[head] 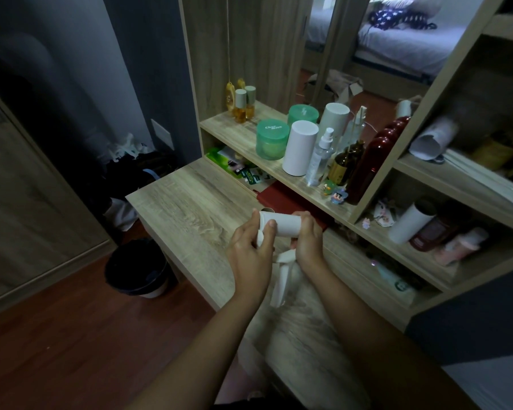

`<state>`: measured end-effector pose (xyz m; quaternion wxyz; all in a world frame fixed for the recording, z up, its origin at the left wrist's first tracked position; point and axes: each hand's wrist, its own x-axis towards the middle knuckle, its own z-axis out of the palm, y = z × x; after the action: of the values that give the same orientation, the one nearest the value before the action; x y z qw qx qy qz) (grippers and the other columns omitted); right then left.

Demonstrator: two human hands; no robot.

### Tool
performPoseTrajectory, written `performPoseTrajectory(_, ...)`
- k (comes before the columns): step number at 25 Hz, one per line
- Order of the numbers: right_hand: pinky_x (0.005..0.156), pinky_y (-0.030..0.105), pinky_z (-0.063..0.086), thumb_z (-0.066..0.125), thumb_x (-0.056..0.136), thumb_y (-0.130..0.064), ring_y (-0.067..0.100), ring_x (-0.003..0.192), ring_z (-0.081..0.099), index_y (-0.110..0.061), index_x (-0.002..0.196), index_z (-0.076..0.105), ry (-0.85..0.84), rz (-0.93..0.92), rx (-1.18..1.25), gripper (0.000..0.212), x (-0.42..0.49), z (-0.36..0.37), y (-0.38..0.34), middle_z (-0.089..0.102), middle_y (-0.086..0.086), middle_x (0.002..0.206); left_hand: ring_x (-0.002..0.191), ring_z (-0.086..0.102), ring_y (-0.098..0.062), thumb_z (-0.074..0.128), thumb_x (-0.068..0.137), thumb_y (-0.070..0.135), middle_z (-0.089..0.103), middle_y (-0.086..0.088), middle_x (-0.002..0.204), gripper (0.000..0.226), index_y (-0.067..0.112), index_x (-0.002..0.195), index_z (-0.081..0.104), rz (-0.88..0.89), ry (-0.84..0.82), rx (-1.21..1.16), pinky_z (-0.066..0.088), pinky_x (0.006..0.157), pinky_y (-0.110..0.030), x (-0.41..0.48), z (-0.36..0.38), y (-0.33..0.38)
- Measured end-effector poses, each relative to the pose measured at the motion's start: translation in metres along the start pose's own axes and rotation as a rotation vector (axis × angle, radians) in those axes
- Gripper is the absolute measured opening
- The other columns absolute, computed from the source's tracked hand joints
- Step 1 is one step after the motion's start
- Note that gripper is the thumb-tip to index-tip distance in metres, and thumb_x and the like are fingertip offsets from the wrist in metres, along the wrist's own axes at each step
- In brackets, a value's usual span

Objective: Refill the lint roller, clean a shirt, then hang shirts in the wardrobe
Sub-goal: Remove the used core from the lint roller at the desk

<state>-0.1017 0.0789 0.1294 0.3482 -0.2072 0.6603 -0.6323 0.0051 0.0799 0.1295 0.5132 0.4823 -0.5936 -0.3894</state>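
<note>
Two hands hold a white lint roller (280,224) above the middle of the wooden counter (190,202). The left hand (251,242) wraps the roll's left end, its fingers (270,224) curled shut around it with the thumb on top. The right hand (308,239) clamps the roll's right end, where the roll meets the white handle (280,279), which hangs down toward the person between the two wrists. The roll lies roughly level, not touching the counter.

On the shelf (249,137) along the counter's back edge stand two green lidded jars (272,139), two white cylinders (299,147), a clear spray bottle (320,156), a brown bottle (345,164) and a dark red bottle (370,164); what the jars hold cannot be told. In a compartment at the right another white roll (409,221) lies tilted. On the floor beside the counter's left edge stands a bin (137,269) lined with a dark bag; its contents cannot be made out.
</note>
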Motion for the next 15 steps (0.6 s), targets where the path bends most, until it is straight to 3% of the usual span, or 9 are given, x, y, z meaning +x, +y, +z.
performPoseTrajectory(5,0.045,0.01,0.044,0.034,0.097,-0.021,0.016,0.077,0.058,-0.006,0.096,0.056,-0.018,-0.058,-0.009,0.028,0.001,-0.004,-0.003,0.058,0.006,0.087,0.085,0.067,-0.019,0.056,0.087,0.048,0.067,-0.002,0.098,0.053,0.018,0.13,0.053,-0.029,-0.022,-0.049,0.056,0.077,-0.04,-0.006,-0.001,-0.001)
performPoseTrajectory(8,0.051,0.01,0.044,0.034,0.091,-0.028,0.016,0.077,0.059,-0.007,0.09,0.059,-0.027,-0.228,-0.144,0.033,0.001,-0.004,-0.006,0.06,0.006,0.084,0.077,0.063,-0.012,0.061,0.087,0.038,0.068,-0.001,0.09,0.049,0.019,0.131,0.052,-0.138,0.028,-0.086,0.053,0.073,-0.025,-0.009,-0.003,0.006)
performPoseTrajectory(10,0.052,0.008,0.041,0.032,0.089,-0.032,0.006,0.072,0.057,-0.009,0.09,0.059,-0.03,-0.362,-0.286,0.036,-0.002,-0.004,-0.011,0.06,0.004,0.082,0.074,0.062,-0.012,0.061,0.087,0.039,0.069,-0.004,0.086,0.043,0.023,0.127,0.056,-0.248,0.054,-0.15,0.05,0.069,-0.022,-0.007,-0.005,0.004)
performPoseTrajectory(12,0.055,0.008,0.04,0.029,0.088,-0.033,-0.001,0.07,0.055,-0.01,0.094,0.059,-0.087,-0.49,-0.405,0.038,-0.006,-0.004,-0.017,0.06,0.001,0.082,0.086,0.067,-0.019,0.058,0.089,0.035,0.071,-0.006,0.095,0.037,0.017,0.122,0.061,-0.35,0.033,-0.328,0.055,0.078,-0.029,-0.002,-0.007,-0.001)
performPoseTrajectory(15,0.063,0.018,0.042,0.025,0.079,-0.033,0.008,0.076,0.054,-0.01,0.101,0.057,-0.218,-0.602,-0.526,0.045,-0.005,-0.007,-0.023,0.06,0.003,0.088,0.099,0.065,-0.022,0.054,0.093,0.023,0.064,-0.009,0.112,0.036,0.004,0.124,0.057,-0.504,-0.033,-0.656,0.053,0.09,-0.032,0.006,-0.013,-0.009)
